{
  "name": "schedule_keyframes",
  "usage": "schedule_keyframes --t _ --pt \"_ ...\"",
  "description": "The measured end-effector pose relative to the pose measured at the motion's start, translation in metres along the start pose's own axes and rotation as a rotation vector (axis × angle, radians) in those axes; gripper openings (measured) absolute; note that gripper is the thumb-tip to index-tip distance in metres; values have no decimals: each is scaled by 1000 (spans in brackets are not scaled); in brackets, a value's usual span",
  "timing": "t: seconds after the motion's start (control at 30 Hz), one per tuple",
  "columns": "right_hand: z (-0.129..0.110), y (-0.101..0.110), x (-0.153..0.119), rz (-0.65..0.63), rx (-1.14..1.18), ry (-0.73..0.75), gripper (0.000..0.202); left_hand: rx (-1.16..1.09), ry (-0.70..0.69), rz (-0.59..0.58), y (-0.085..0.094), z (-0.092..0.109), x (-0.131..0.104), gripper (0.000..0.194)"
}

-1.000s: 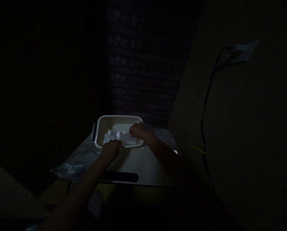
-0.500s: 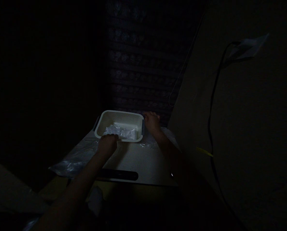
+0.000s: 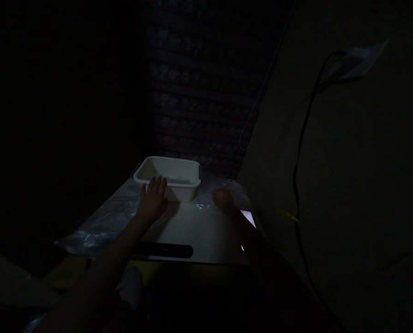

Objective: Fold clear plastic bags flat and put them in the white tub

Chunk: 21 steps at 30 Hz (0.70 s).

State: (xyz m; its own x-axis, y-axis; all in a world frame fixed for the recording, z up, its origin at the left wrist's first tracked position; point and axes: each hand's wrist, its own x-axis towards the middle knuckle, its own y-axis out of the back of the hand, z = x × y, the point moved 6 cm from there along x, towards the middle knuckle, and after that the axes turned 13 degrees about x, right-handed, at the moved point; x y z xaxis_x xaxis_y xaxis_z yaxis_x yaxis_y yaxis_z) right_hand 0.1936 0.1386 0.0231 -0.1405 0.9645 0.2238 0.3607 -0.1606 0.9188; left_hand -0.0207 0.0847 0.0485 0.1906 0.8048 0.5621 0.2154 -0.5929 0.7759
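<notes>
In dim light, a white plastic tub [image 3: 181, 192] with grey side handles stands at the far side of a small white table [image 3: 206, 236]. Something pale and clear lies inside, mostly hidden by the near wall. My left hand [image 3: 152, 200] is against the tub's near side, fingers apart and reaching up to the rim. To the right of the tub, my right hand [image 3: 223, 199] is curled over the tabletop near clear plastic film [image 3: 206, 206]; what its fingers hold, if anything, cannot be made out.
Crumpled clear plastic [image 3: 98, 226] covers the table's left part. A dark slot [image 3: 168, 250] runs along the near edge. A lit phone [image 3: 248, 217] lies beside my right forearm. A black cable [image 3: 296, 185] hangs along the right wall.
My left hand has opened from its curled hold on the near rim. My right hand has left the tub's right handle and come down and nearer. The tub now tilts less toward me.
</notes>
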Motion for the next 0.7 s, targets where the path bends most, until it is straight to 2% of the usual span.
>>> schedule_keyframes --t 0.17,0.37,0.53,0.6,0.63,0.7 --pt "23 9 -18 138 113 -182 29 -49 -19 0 -4 -1 -1 59" --pt "53 20 -36 151 25 -294 31 -145 10 91 1 -1 0 56" --pt "67 3 -46 39 -92 -320 51 -225 -91 186 17 17 -1 51" --pt "70 -6 -48 -20 -33 -300 50 -244 -145 183 21 28 -2 50" --pt "69 -12 -48 -84 23 -265 45 -249 -172 174 22 33 -2 50" --pt "61 -27 -49 -311 158 -125 37 -251 -210 150 22 42 -2 49"
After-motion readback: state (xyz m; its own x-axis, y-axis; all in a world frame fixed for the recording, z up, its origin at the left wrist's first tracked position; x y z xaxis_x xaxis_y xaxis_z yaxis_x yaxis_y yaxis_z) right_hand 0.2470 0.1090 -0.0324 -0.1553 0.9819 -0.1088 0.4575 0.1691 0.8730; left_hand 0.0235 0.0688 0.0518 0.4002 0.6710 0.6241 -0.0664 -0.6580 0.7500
